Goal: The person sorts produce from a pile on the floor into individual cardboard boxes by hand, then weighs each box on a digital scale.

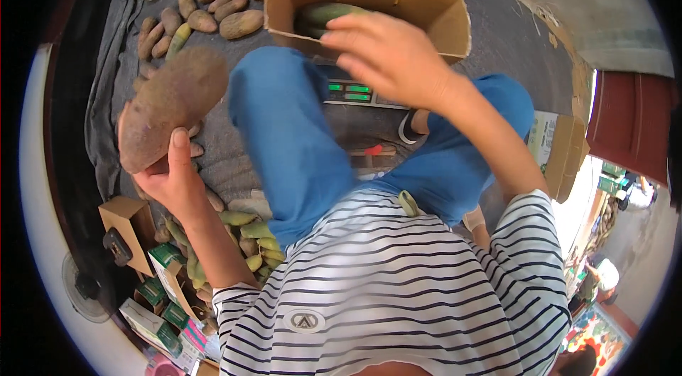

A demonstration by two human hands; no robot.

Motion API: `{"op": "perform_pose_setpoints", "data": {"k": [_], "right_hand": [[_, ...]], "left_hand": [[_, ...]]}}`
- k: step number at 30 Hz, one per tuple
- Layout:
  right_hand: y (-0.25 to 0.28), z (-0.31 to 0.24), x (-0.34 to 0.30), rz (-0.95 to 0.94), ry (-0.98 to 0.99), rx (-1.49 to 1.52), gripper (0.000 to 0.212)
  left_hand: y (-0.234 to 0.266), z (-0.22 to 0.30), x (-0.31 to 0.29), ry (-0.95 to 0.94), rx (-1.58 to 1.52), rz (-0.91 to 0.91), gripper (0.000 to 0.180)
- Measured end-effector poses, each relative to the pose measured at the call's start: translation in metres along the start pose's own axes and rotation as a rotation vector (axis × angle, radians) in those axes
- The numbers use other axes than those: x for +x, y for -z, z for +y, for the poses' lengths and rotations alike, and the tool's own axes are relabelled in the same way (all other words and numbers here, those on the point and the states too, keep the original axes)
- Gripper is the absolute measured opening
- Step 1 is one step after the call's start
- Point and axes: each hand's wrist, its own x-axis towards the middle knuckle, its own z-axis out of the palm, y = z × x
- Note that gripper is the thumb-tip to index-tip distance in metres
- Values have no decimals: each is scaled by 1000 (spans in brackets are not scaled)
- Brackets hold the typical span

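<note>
One brown fruit rests gripped atop the left hand.

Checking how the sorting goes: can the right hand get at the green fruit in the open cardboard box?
Probably yes: the right hand hovers just over the open cardboard box, beside the green fruit, nothing between.

Striped black-white tee, blue trousers, bare forearms.
</note>
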Motion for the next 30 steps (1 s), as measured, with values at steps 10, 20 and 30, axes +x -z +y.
{"op": "perform_pose_setpoints", "data": {"k": [10,20,30], "right_hand": [[-16,63,-66,-585,-492,-301,33],[-32,52,-71,-527,-487,-536,34],[-29,48,-77,-398,-386,-599,30]], "left_hand": [[-173,26,19,-18,-93,-593,59],[-271,-38,22,-292,296,-796,59],[-317,-90,-2,164,182,-887,63]]}}
